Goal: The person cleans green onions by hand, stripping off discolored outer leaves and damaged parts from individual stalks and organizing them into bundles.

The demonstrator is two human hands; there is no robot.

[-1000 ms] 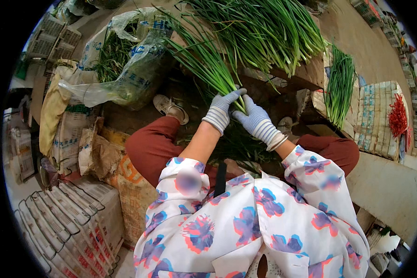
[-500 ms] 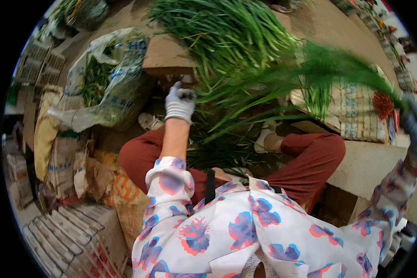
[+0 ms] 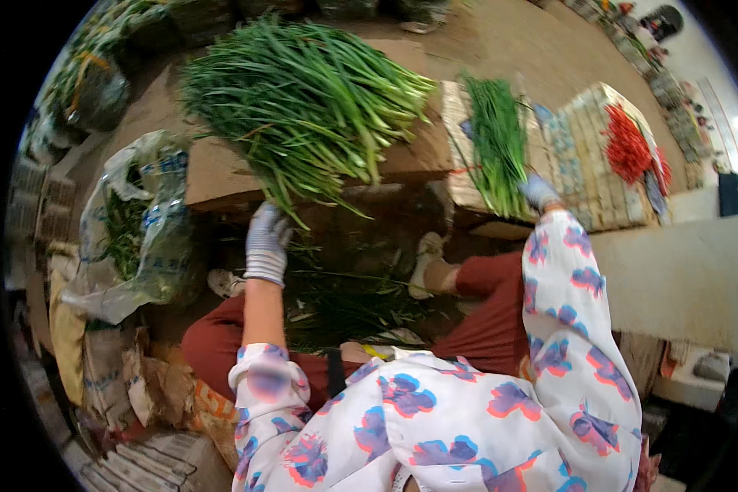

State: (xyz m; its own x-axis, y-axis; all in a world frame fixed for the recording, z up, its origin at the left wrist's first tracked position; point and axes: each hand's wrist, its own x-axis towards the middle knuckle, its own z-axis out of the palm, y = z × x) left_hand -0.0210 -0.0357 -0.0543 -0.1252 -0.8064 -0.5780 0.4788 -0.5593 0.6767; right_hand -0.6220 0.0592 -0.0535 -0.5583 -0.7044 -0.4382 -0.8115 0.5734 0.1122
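Note:
A large heap of long green leafy stalks with pale stem ends [image 3: 303, 102] lies on a brown cardboard surface [image 3: 215, 174]. My left hand [image 3: 266, 242], in a pale striped glove, is just below the near edge of that cardboard, beside the heap's hanging stalks. Its fingers look loosely bent and apart, with nothing seen in them. To the right, a smaller bunch of green stalks [image 3: 497, 135] rests on a bundled, wrapped stack. At the pale near ends of this bunch is my gloved right hand [image 3: 539, 193], closed around them, its fingertips partly hidden.
Red ties [image 3: 628, 143] lie on the wrapped stack [image 3: 582, 156] at the right. A clear plastic bag of greens [image 3: 160, 221] stands at the left. Loose leaves [image 3: 353, 303] litter the floor between my legs. Sacks [image 3: 107, 369] and a pale ledge [image 3: 672, 271] flank me.
My right hand has come in from the far right, and the stalks it swung now lie on the stack. My left hand moved little relative to the cardboard; the whole view has shifted.

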